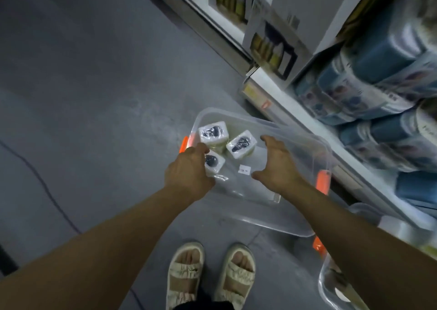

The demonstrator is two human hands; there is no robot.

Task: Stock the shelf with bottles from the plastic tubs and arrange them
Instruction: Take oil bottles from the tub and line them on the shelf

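Left hand [189, 172] grip around one of three wrapped bottles [214, 163], right hand [275, 165] spread, released, one clear tub [295, 224]

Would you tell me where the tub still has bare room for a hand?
Free: the tub floor right of the wrapped bottles, under the right hand. Crowded: the far-left corner, where three bottles cluster and the left hand reaches.

Hands [234, 168] over tub [295, 134] w/ 3 bottles [241, 144].
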